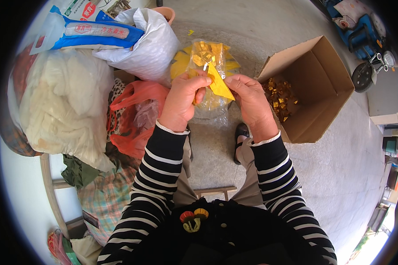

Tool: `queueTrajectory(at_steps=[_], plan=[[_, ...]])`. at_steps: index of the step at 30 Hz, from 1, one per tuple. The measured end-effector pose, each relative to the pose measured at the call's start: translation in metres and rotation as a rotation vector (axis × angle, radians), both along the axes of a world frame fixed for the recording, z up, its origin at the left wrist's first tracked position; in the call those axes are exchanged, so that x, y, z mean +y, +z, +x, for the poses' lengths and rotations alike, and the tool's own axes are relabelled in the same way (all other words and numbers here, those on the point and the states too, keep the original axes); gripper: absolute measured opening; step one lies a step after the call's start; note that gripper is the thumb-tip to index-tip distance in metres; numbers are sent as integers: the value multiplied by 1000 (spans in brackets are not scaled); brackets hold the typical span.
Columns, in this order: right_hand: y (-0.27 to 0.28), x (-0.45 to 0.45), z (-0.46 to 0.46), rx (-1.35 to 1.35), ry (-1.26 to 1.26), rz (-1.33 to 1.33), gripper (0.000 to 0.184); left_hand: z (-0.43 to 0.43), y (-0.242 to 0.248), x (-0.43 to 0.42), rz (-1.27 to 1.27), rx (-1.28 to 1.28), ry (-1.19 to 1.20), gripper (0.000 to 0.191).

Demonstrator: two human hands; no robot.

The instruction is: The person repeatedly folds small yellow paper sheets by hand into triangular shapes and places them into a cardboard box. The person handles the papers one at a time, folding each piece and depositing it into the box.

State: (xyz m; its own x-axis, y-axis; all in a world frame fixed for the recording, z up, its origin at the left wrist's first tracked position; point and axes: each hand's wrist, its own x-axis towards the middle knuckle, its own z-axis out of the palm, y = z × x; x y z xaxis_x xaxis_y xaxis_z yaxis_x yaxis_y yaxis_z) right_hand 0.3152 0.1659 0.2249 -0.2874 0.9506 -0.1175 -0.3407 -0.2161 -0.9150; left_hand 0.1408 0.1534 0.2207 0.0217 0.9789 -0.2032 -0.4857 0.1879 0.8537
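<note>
My left hand [183, 97] pinches a folded gold paper sheet [221, 87] between thumb and fingers. More gold paper [193, 73] shows behind that thumb, partly hidden by the fingers. At the sheet's right edge, the thumb and fingertips of my right hand [252, 97] grip the same paper, which has a slanted, pointed shape. Below both hands lies a clear plastic bag [216, 116] with gold paper pieces [204, 57] towards its far end. It rests on a round yellow-patterned surface [178, 66], mostly covered by the bag and hands.
To the right, an open cardboard box [321, 74] holds many folded gold paper pieces [278, 101]. On the left are a red plastic bag [136, 132], a white woven sack [156, 39], a blue rice bag [99, 33] and a stuffed clear bag [66, 106]. A wheeled vehicle [364, 73] stands far right.
</note>
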Motion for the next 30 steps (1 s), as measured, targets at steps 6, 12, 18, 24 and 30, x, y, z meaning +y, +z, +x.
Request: queueTrajectory(at_steps=[6,12,18,24,30], plan=[[-2,2,3,62,94,-82,16,1,0,-1,-10,-10,-32,12],[1,1,6,153,128,-163,16,1,4,-3,5,-31,-84,13],[2,1,5,150,138,-192,13,0,5,-4,27,-17,-103,10],[1,-2,4,-40,45,88,8,-2,6,-3,-12,75,-102,11],[3,-1,11,217,210,-32,12,0,14,-8,50,-184,-244,20]])
